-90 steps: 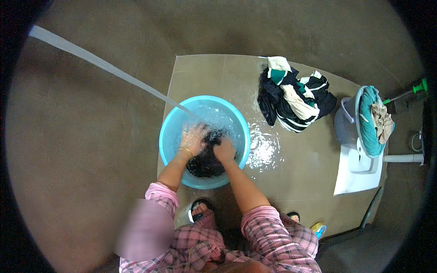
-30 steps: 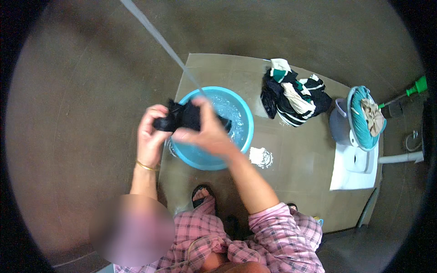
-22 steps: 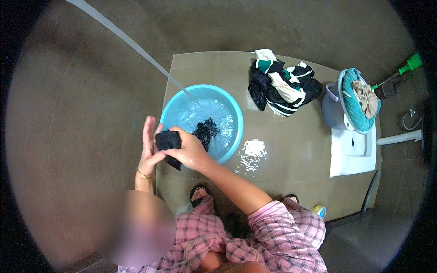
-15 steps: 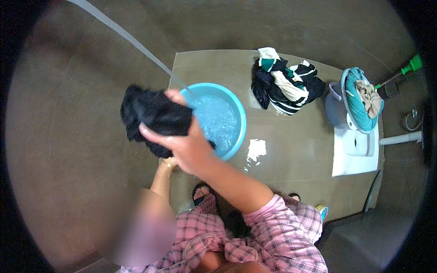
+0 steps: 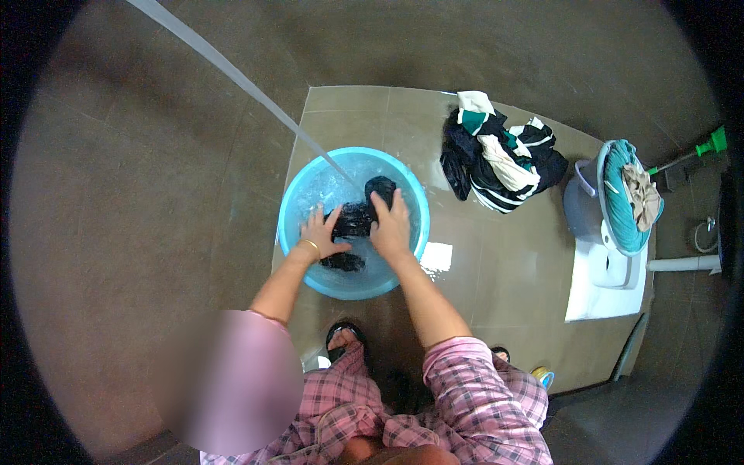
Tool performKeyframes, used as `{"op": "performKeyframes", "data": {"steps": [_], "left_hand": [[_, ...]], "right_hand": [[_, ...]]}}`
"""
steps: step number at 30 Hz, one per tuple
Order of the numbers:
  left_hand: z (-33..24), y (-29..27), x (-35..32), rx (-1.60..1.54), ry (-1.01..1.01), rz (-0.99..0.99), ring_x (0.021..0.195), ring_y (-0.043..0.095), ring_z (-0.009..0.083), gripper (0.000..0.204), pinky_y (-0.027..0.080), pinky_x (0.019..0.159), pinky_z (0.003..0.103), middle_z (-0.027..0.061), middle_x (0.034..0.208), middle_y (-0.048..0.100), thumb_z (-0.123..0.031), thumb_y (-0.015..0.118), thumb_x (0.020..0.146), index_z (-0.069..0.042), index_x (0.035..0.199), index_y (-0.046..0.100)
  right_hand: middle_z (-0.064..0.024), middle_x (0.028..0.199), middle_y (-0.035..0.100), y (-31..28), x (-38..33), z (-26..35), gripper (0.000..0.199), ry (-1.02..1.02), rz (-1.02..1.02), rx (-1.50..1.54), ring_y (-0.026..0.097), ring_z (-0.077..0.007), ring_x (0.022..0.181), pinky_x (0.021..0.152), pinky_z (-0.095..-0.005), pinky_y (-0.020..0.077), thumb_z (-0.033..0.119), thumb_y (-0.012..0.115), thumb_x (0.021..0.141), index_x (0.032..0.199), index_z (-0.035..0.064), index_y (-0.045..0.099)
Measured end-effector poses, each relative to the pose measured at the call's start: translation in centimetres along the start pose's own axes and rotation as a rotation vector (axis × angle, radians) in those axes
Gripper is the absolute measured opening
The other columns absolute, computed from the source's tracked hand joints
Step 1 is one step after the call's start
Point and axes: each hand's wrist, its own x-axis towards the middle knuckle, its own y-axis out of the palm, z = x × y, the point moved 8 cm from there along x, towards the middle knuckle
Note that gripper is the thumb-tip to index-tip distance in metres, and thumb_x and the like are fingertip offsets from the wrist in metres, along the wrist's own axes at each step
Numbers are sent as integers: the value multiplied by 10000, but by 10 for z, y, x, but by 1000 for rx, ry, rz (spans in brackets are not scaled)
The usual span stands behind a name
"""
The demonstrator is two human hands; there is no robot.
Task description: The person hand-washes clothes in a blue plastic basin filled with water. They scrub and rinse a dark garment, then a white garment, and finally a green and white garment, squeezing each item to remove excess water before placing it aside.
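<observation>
A light blue tub (image 5: 287, 225) of water stands on the floor before me, with a wet black cloth (image 5: 354, 220) partly under the surface. My left hand (image 5: 318, 236), a thin gold bangle at its wrist, lies over the cloth's left side, fingers spread. On the right side of the cloth rests my right hand (image 5: 391, 231), its fingers stretched out and apart. A bunched part of the cloth rises beyond those fingertips. From the upper left a stream of water (image 5: 256, 94) runs down into the tub.
A heap of black, white and green clothes (image 5: 504, 155) lies on the tiles at far right. Beyond it, a bucket (image 5: 587, 205) topped with teal and beige cloth stands by a white squat toilet (image 5: 581, 298). A green-handled brush (image 5: 709, 143) leans near the wall.
The black cloth has gone from above the tub's left rim down into the water. Both hands have moved right and down with it, and their fingers have spread.
</observation>
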Motion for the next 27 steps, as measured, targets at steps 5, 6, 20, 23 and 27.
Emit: {"op": "performKeyframes", "data": {"steps": [5,6,20,23,27], "left_hand": [[-33,87,24,354,16,105,1398,75,390,952,152,1077,571,210,1512,110,-500,630,744,-77,1462,170],[-50,90,21,514,192,90,1404,71,365,842,121,1097,556,195,1513,125,-416,597,786,-51,1445,221],[-40,-3,-16,-198,48,54,977,579,387,420,475,849,426,233,1035,601,-149,688,685,22,1055,584],[-50,-113,-72,-479,250,-376,951,570,349,391,468,840,372,189,966,590,-4,682,618,12,999,592],[-86,-220,-131,-801,483,-609,972,548,262,356,434,874,333,112,982,552,17,682,618,-12,965,608]], "right_hand": [[-158,1498,182,50,-22,-8,641,240,498,-162,225,-377,1349,1014,-524,333,219,597,812,1401,255,347],[-145,1500,183,50,-21,-13,613,277,547,-227,203,-358,1365,1015,-526,329,259,575,841,1407,270,338],[-162,1457,271,91,-44,-57,878,934,-22,1273,313,-324,1306,1047,-498,254,392,651,821,1459,97,125],[-149,1465,260,57,-41,-27,993,1141,132,1494,275,-390,1319,944,-695,239,605,602,770,1468,211,15],[-130,1428,331,61,-24,-20,910,1039,421,1718,400,-393,1234,926,-709,266,607,627,746,1409,166,185]]}}
